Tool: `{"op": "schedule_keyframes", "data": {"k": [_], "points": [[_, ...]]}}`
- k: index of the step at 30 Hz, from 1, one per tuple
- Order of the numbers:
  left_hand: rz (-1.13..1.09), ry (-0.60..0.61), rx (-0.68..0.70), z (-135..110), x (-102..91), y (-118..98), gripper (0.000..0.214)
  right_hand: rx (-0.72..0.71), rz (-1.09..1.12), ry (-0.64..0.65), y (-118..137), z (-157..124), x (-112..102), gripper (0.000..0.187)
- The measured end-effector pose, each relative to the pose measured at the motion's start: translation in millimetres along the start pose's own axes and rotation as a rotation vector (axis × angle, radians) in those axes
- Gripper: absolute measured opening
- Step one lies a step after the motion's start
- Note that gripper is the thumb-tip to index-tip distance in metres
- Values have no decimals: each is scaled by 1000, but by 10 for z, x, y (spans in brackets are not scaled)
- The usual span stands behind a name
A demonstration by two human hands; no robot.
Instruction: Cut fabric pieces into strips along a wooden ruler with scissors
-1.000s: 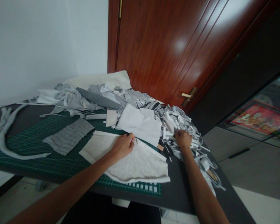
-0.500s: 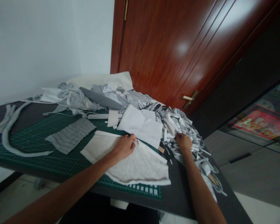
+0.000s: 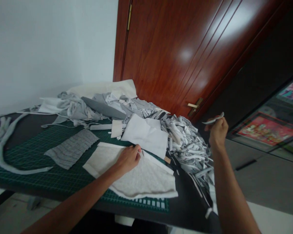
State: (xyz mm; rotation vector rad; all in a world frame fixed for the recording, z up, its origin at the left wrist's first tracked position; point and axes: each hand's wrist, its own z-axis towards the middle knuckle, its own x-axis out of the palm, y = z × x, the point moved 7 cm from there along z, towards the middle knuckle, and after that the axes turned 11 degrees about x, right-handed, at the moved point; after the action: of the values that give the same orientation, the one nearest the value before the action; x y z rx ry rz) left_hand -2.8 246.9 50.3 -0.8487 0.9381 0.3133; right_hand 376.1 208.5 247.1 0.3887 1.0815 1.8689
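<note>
Right hand [image 3: 218,132] up from scraps [image 3: 188,143], white strip [image 3: 213,120] pinched

**Table, mat and room fixtures**

A dark table [image 3: 19,121] runs across the left of the frame, carrying a green cutting mat [image 3: 31,152] with a grid. On the mat, left of centre, lies a ribbed grey swatch [image 3: 72,149]; a long grey strip [image 3: 0,159] curves at far left. A white wall [image 3: 39,55] fills the upper left. A red-brown door [image 3: 171,55] with a brass handle [image 3: 194,105] stands upper centre. A framed picture [image 3: 267,129] shows at right.
</note>
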Motion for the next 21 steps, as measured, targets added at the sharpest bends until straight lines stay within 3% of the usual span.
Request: {"op": "schedule_keyframes", "data": {"k": [2, 6, 9, 12, 15, 19, 21], "points": [[-108, -19, 16, -1, -8, -5, 21, 23, 75, 207, 235, -186, 164, 32], [-406, -7, 78, 20, 28, -70, 17, -32, 16, 581, 516, -891, 573, 40], [-620, 68, 104, 48, 93, -113, 52, -72, 38, 776, 511, -1423, 865, 38], [-988, 259, 72, 11, 203, -182, 83, -122, 80, 867, 422, -1838, 1117, 30], [-1330, 425, 34, -90, 250, -318, 78, -166, 194, 889, 349, -2134, 1285, 22], [-1333, 309, 45, -104, 202, -361, 45, -302, 265, 858, 341, -2383, 1317, 12], [-1309, 231, 25, -75, 199, -333, 39, -350, 272, 865, 346, -2456, 1282, 10]]}}
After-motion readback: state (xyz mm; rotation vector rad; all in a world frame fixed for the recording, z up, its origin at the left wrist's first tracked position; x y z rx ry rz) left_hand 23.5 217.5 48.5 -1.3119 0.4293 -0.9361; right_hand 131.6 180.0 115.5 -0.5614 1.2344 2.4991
